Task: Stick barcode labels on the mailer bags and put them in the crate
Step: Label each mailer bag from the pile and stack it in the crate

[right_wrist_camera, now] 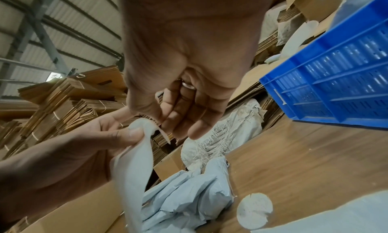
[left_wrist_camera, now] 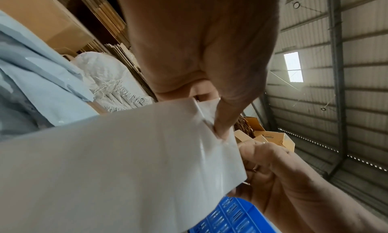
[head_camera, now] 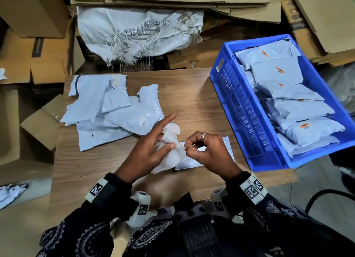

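Note:
My left hand [head_camera: 165, 143] pinches a white label strip [head_camera: 169, 155] between thumb and middle fingers, with the index finger pointing out straight. My right hand [head_camera: 189, 146], fingers curled, pinches a barcode label at the strip's edge [right_wrist_camera: 166, 136]. The left wrist view shows my left thumb [left_wrist_camera: 222, 120] pressed on the strip [left_wrist_camera: 126, 161]. One grey mailer bag [head_camera: 192, 161] lies flat on the table under my right hand. A pile of unlabelled mailer bags [head_camera: 111, 110] lies to the left. The blue crate [head_camera: 242, 110] at the right holds several labelled bags [head_camera: 307, 130].
The wooden table [head_camera: 188, 95] has bare room between the pile and the crate. The rolled end of the strip [right_wrist_camera: 255, 210] rests on the table. Cardboard boxes [head_camera: 32, 51], flattened cartons and a woven white sack [head_camera: 134, 32] surround the table.

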### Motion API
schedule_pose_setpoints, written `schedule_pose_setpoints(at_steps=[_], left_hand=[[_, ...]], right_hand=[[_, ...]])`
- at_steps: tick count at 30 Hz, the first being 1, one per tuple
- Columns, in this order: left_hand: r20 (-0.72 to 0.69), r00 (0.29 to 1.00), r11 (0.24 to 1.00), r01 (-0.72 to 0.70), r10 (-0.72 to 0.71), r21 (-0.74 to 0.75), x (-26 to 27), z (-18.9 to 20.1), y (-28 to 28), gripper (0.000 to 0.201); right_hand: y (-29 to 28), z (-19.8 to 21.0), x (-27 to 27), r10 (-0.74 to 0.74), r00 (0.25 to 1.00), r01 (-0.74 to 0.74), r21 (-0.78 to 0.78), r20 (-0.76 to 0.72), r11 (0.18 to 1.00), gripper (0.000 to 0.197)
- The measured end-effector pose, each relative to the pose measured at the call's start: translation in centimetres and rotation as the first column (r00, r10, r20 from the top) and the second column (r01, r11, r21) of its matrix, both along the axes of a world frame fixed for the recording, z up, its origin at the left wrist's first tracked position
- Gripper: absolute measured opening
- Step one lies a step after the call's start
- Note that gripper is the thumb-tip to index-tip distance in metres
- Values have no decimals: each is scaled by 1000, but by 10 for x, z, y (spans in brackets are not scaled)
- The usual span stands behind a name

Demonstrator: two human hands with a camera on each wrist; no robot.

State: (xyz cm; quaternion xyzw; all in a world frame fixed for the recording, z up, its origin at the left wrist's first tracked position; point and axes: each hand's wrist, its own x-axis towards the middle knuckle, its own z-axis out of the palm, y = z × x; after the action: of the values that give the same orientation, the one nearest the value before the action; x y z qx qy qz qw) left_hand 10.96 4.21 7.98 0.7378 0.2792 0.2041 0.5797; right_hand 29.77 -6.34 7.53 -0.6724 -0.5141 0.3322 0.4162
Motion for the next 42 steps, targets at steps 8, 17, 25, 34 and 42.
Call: schedule_pose_setpoints(at_steps=[8,17,25,34,42], left_hand=[[73,996,981,-28,43,-192,1,6,-3,72],[23,1000,999,7,-8,46,1,9,1,67],[-21,1000,987,15,-12,162,-3,11,-2,72],[9,1000,999,28,-28,29,-4,8,-4,73],[93,996,991,14,-2,-130,-3,1,-1,70]], right_hand=[[0,2,-1,-18,996,24,68,-84,997,11],[3,5,0,12,999,-16,116,35,993,7],[4,6,0,77,944,-132,155,321,979,9],[1,8,2,67,994,-73,59,88,996,6],[2,5,2,-187,963,190,-6,-193,982,11]])
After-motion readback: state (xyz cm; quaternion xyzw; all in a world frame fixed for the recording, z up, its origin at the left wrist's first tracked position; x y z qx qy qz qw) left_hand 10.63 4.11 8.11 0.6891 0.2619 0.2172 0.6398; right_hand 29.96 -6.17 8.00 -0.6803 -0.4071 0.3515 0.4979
